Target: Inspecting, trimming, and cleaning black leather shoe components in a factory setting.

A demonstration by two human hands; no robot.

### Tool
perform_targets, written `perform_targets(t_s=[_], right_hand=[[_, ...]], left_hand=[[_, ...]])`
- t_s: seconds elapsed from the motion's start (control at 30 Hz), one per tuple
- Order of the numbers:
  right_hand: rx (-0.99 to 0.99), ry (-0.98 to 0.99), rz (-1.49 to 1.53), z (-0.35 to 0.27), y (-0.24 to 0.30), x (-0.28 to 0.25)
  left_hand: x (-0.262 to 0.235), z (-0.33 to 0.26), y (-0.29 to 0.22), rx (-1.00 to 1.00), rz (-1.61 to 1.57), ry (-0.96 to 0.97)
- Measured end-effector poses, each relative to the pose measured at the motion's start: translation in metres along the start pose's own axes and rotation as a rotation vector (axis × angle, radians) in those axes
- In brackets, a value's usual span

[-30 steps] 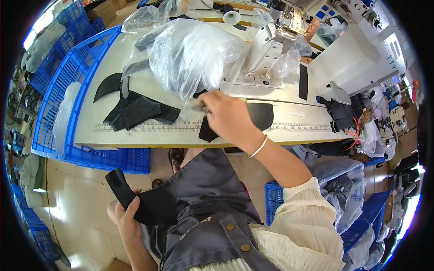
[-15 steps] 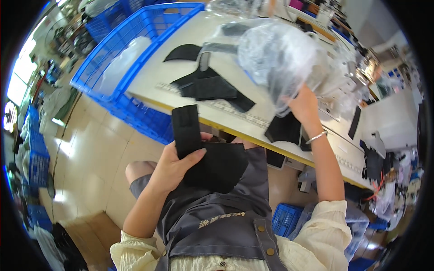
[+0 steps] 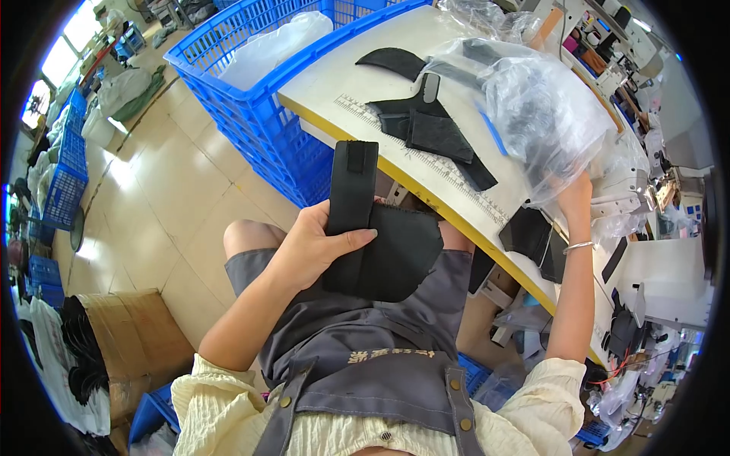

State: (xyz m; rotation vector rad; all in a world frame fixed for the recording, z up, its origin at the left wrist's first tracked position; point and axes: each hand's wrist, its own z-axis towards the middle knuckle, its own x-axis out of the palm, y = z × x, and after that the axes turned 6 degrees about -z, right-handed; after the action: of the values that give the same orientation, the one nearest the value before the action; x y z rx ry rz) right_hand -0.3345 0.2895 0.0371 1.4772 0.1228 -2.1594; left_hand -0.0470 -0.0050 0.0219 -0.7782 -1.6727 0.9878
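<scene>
My left hand (image 3: 308,247) is closed on a black fabric piece (image 3: 399,251) above my lap. The piece has a broad panel and an upright strap (image 3: 354,178), and my thumb presses across its front. Over the table, my right hand (image 3: 576,199) grips the lower edge of a crumpled clear plastic bag (image 3: 544,106); the film partly covers its fingers. Dark contents show dimly through the bag. Just below that hand lies a black piece (image 3: 526,232) at the table edge. Farther left on the table, several black cut pieces (image 3: 439,137) overlap, beside a curved black piece (image 3: 391,59).
A blue plastic crate (image 3: 251,114) with white plastic inside stands against the table's left end. The white table (image 3: 319,91) has a yellow front edge and printed ruler scales. A sewing machine (image 3: 623,194) sits on the right. On the floor at lower left is a cardboard box (image 3: 137,342).
My view has turned, so the table and crate appear shifted right and tilted. My left hand still holds the black fabric piece, and my right hand remains at the plastic bag.
</scene>
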Motion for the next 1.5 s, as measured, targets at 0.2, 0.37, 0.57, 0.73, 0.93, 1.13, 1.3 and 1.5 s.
perform_targets(t_s=[0.2,0.37,0.57,0.73,0.93,1.13,1.3,1.5], right_hand=[[-0.03,0.018,-0.026,0.0,-0.009,0.0],[0.036,0.067,0.021,0.001,-0.007,0.0],[-0.016,0.003,0.005,-0.004,0.001,-0.001],[0.007,-0.072,0.017,0.002,-0.015,0.001],[0.403,-0.018,0.537,0.007,-0.007,-0.017],[0.488,0.001,0.458,0.001,-0.019,-0.05],[0.215,-0.125,0.255,-0.007,-0.01,-0.057],[0.126,-0.099,0.118,-0.017,-0.023,-0.047]], left_hand=[[-0.002,-0.005,-0.009,0.03,0.059,0.02],[-0.002,-0.014,-0.018,0.135,0.13,0.052],[0.001,-0.022,-0.024,0.267,0.289,0.086],[0.002,-0.019,-0.025,0.281,0.364,0.1],[-0.004,-0.017,-0.016,0.161,0.248,0.026],[0.003,-0.009,-0.016,0.079,0.329,0.12],[0.007,-0.001,-0.013,0.116,0.4,0.131],[0.007,0.007,-0.009,0.12,0.525,0.197]])
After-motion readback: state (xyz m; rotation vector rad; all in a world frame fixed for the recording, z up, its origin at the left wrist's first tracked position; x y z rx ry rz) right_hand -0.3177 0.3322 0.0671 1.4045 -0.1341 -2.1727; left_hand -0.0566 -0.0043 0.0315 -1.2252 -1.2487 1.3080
